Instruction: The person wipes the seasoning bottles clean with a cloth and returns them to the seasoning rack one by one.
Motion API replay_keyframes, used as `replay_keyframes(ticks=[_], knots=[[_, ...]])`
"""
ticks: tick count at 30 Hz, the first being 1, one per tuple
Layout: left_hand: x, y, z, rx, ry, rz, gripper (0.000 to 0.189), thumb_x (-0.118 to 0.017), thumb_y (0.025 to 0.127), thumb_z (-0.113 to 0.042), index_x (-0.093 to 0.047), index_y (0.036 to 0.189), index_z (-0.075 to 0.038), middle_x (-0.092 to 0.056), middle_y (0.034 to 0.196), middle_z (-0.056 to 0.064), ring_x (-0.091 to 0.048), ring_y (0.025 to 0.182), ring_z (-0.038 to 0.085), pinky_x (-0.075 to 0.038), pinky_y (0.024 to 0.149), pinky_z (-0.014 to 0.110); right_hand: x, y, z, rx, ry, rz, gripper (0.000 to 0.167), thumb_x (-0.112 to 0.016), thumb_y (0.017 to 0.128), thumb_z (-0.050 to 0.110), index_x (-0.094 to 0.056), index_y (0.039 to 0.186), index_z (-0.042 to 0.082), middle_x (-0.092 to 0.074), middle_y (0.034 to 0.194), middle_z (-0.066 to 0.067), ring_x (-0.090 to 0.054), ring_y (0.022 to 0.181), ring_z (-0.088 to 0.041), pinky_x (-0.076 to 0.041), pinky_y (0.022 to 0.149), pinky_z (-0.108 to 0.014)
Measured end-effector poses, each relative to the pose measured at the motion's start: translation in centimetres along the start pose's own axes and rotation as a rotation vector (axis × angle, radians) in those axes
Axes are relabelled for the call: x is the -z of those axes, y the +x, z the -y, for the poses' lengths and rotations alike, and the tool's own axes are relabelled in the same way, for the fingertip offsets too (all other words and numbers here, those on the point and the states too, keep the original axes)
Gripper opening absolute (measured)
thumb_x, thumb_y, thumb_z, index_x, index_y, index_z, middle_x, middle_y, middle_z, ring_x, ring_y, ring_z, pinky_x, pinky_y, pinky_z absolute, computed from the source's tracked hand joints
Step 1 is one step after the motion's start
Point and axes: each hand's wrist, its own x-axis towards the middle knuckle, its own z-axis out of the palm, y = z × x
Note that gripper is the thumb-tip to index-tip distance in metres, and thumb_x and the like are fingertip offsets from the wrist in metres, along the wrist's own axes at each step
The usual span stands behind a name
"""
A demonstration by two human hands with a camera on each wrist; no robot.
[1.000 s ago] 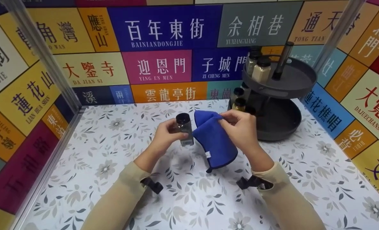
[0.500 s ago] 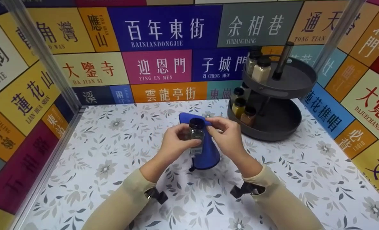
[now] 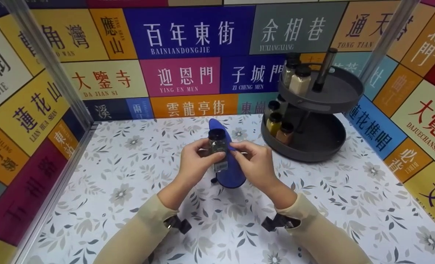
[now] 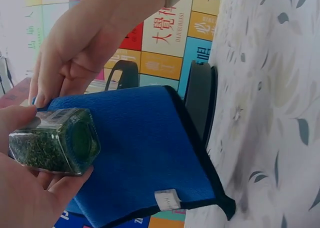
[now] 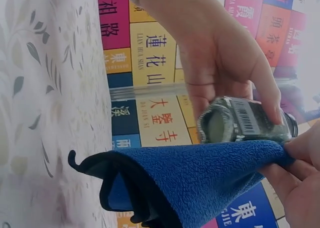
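My left hand (image 3: 193,167) grips a clear spice jar (image 3: 220,165) with a black lid, held above the table. In the left wrist view the jar (image 4: 52,143) shows dried green flakes inside and a barcode label on one side. My right hand (image 3: 256,161) pinches a blue cloth (image 3: 232,174) with a dark edge by its upper part, between fingertips and thumb. The cloth (image 5: 200,180) hangs down folded, close against the jar's right side. A small white tag (image 4: 167,200) is visible on the cloth in the left wrist view.
A dark two-tier round rack (image 3: 312,150) stands at the back right. Several spice jars sit on it, among them a pale one (image 3: 300,81) above and a brown one (image 3: 285,135) below. Walls with coloured signs enclose the flower-patterned table (image 3: 136,146).
My right hand has brought the cloth leftward to the jar. The jar moved right, then slightly back left and up. The cloth now hangs narrower beside and behind it.
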Motion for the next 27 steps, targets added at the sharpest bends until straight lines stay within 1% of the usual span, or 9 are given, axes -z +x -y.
replay_keyframes(ticks=[3, 9, 12, 15, 17, 20, 22, 25, 27], knots=[[0.3, 0.4, -0.3, -0.013, -0.02, -0.04, 0.037, -0.09, 0.084, -0.017, -0.079, 0.117, -0.005, -0.077, 0.103, 0.013, -0.076, 0.09, 0.018, -0.062, 0.078, 0.027, -0.2, -0.3, 0.1, 0.024, -0.033, 0.024, 0.016, -0.078, 0.092, -0.003, -0.083, 0.106, 0.004, -0.083, 0.102, -0.009, -0.081, 0.092, -0.023, -0.063, 0.07, -0.022], [0.7, 0.5, -1.0, -0.031, -0.081, -0.076, 0.037, -0.088, 0.085, -0.014, -0.078, 0.119, -0.003, -0.078, 0.106, 0.013, -0.076, 0.088, 0.016, -0.062, 0.077, 0.026, -0.4, -0.8, 0.4, 0.025, -0.106, 0.054, 0.023, -0.076, 0.085, -0.009, -0.084, 0.101, 0.004, -0.083, 0.096, -0.008, -0.081, 0.086, -0.019, -0.063, 0.067, -0.022], [1.2, 0.2, -1.2, -0.033, -0.095, -0.094, 0.038, -0.087, 0.085, -0.013, -0.078, 0.121, -0.004, -0.078, 0.108, 0.015, -0.077, 0.091, 0.019, -0.063, 0.079, 0.027, -0.6, -0.7, 0.8, -0.013, -0.105, 0.083, 0.022, -0.076, 0.083, -0.008, -0.085, 0.097, 0.007, -0.083, 0.093, -0.005, -0.08, 0.082, -0.016, -0.063, 0.066, -0.024], [1.2, 0.0, -1.2, -0.039, -0.095, -0.087, 0.038, -0.087, 0.086, -0.012, -0.078, 0.122, -0.004, -0.078, 0.108, 0.014, -0.078, 0.092, 0.019, -0.063, 0.08, 0.027, -0.4, -0.5, 1.2, -0.073, -0.086, 0.094, 0.02, -0.077, 0.083, -0.006, -0.084, 0.094, 0.009, -0.083, 0.09, -0.003, -0.078, 0.077, -0.013, -0.062, 0.065, -0.024], [1.0, -0.1, -1.0, -0.051, -0.078, -0.061, 0.035, -0.087, 0.086, -0.012, -0.078, 0.118, -0.003, -0.078, 0.104, 0.013, -0.077, 0.089, 0.018, -0.062, 0.078, 0.027, -0.1, -0.3, 1.2, -0.107, -0.076, 0.086, 0.02, -0.077, 0.084, -0.005, -0.084, 0.094, 0.011, -0.082, 0.089, -0.002, -0.077, 0.075, -0.011, -0.06, 0.065, -0.023], [0.5, -0.3, -0.6, -0.066, -0.044, 0.002, 0.032, -0.088, 0.085, -0.012, -0.079, 0.115, -0.004, -0.077, 0.098, 0.011, -0.075, 0.084, 0.016, -0.061, 0.075, 0.026, 0.5, 0.0, 1.3, -0.124, -0.052, 0.051, 0.02, -0.077, 0.086, -0.006, -0.084, 0.095, 0.01, -0.082, 0.089, -0.004, -0.075, 0.076, -0.008, -0.059, 0.066, -0.021], [0.1, -0.4, -0.3, -0.072, -0.015, 0.056, 0.03, -0.089, 0.084, -0.013, -0.079, 0.11, -0.005, -0.075, 0.093, 0.01, -0.072, 0.079, 0.015, -0.06, 0.072, 0.025, 1.0, 0.3, 1.5, -0.115, -0.029, 0.003, 0.019, -0.076, 0.086, -0.007, -0.083, 0.096, 0.008, -0.082, 0.09, -0.006, -0.075, 0.078, -0.006, -0.06, 0.067, -0.02], [-0.4, -0.6, -0.1, -0.056, 0.004, 0.138, 0.03, -0.09, 0.083, -0.015, -0.079, 0.11, -0.007, -0.073, 0.091, 0.007, -0.074, 0.077, 0.013, -0.06, 0.071, 0.025, 1.6, 0.6, 1.7, -0.09, 0.014, -0.074, 0.017, -0.076, 0.086, -0.01, -0.082, 0.096, 0.003, -0.082, 0.092, -0.011, -0.076, 0.082, -0.006, -0.062, 0.069, -0.022], [-0.7, -0.6, 0.0, -0.049, 0.011, 0.173, 0.029, -0.09, 0.082, -0.016, -0.079, 0.108, -0.007, -0.072, 0.089, 0.006, -0.074, 0.075, 0.013, -0.059, 0.068, 0.025, 1.9, 0.7, 1.8, -0.076, 0.029, -0.098, 0.016, -0.076, 0.086, -0.01, -0.081, 0.096, 0.001, -0.081, 0.093, -0.012, -0.077, 0.084, -0.008, -0.063, 0.069, -0.023]])
